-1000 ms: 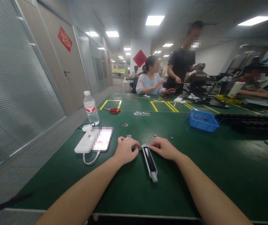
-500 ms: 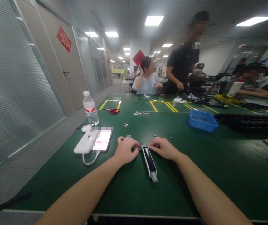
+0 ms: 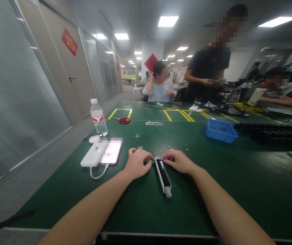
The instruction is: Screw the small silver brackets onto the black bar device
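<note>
A slim white device with a long black glossy panel (image 3: 163, 173) lies on the green table between my hands, its grey tip pointing toward me. It looks like a scanning pen, though I cannot be sure. My left hand (image 3: 138, 164) is closed in a pinch at the left of its far end, with something small and metallic at the fingertips. From the right, my right hand (image 3: 178, 161) pinches at the same end; what its fingers hold is too small to make out. A small clear piece (image 3: 140, 147) sits just behind my left hand.
To the left are a phone (image 3: 112, 151), a cabled white power bank (image 3: 91, 156) and a water bottle (image 3: 98, 117). Red-handled scissors (image 3: 123, 120), several small rings (image 3: 136, 135) and a blue bin (image 3: 221, 131) lie farther back. People are beyond the table.
My hands and the white device stay practically in place. Across the table, the standing person has shifted right and brought both hands up together around an object.
</note>
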`<action>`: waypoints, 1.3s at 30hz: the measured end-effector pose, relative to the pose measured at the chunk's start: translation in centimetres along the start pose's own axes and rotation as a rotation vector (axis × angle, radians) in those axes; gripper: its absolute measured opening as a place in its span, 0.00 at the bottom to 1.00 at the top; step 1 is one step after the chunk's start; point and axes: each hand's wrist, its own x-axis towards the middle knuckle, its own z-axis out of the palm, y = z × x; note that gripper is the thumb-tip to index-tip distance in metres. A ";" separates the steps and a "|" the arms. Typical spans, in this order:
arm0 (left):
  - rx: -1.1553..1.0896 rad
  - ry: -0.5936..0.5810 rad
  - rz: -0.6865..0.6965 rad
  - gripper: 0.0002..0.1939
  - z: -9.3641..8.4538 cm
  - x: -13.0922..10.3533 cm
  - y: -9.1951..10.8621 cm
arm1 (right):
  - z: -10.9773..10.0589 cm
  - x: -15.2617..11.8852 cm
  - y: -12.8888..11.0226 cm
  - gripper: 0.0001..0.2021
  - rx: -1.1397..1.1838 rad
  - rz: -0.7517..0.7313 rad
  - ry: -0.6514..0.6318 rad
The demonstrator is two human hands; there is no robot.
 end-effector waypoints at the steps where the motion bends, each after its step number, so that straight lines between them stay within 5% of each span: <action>1: 0.001 -0.001 -0.001 0.06 0.0 0.0 0.0 | 0.0 0.0 0.0 0.05 0.003 -0.001 0.000; 39: 0.006 -0.032 -0.009 0.05 -0.1 0.1 0.0 | 0.1 0.0 0.0 0.05 0.011 -0.004 0.006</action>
